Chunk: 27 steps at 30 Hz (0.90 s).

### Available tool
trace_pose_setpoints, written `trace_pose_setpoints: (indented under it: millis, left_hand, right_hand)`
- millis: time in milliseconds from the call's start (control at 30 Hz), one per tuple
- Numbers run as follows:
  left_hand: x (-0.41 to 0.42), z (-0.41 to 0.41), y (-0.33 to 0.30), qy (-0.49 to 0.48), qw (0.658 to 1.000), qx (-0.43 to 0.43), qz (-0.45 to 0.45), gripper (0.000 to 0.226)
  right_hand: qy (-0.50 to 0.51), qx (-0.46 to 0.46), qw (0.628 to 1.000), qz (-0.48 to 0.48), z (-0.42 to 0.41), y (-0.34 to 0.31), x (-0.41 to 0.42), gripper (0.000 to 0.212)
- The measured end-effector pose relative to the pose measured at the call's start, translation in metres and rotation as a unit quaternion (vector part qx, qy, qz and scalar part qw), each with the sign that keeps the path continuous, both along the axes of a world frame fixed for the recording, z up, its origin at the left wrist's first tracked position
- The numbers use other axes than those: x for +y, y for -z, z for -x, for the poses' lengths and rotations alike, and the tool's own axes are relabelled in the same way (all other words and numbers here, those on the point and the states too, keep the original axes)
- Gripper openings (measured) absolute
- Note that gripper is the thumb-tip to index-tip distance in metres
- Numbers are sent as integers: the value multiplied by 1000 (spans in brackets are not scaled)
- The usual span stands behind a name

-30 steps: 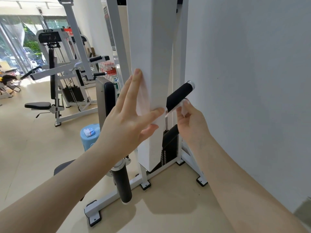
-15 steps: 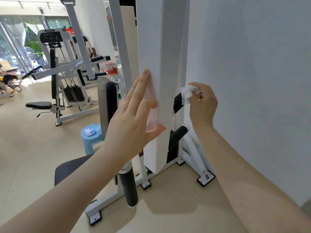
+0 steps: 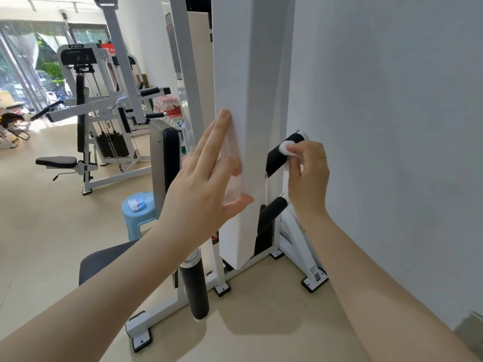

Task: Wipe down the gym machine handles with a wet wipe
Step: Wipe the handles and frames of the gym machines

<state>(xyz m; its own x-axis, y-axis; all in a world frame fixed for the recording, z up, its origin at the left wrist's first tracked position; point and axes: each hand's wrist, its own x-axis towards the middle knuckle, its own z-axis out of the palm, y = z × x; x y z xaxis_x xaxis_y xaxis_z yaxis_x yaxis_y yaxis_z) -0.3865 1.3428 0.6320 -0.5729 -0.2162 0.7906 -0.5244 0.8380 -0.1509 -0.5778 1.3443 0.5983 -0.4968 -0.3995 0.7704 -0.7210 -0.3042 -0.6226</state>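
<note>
A black foam handle with a chrome end cap sticks out behind the white column of the gym machine, close to the wall. My right hand pinches a bunched white wet wipe against the upper side of that handle. My left hand lies flat with spread fingers on the front corner of the column and holds nothing. A second black handle sits lower, under my right wrist. A third black grip hangs down near the floor.
The white wall stands right beside my right arm. A dark seat pad and an upright back pad are on the left. A blue stool carries a wipe packet. Other machines stand further back.
My right hand has slid down from the handle's end cap and now presses the wipe on its upper side. My left hand stays flat on the column.
</note>
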Motion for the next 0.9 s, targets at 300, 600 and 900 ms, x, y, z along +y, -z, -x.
trace_pose_setpoints:
  millis: [300, 600, 900]
  left_hand:
    - [-2, -1, 2, 6, 1000, 3, -7, 34]
    - [1, 1, 1, 3, 1000, 4, -8, 36]
    - [3, 2, 1, 3, 1000, 1, -1, 35]
  right_hand:
    - [-199, -334, 920, -43, -35, 8, 26, 14]
    - [-41, 170, 982, -66, 13, -25, 2, 22]
    - [-63, -339, 936, -65, 45, -22, -9, 15]
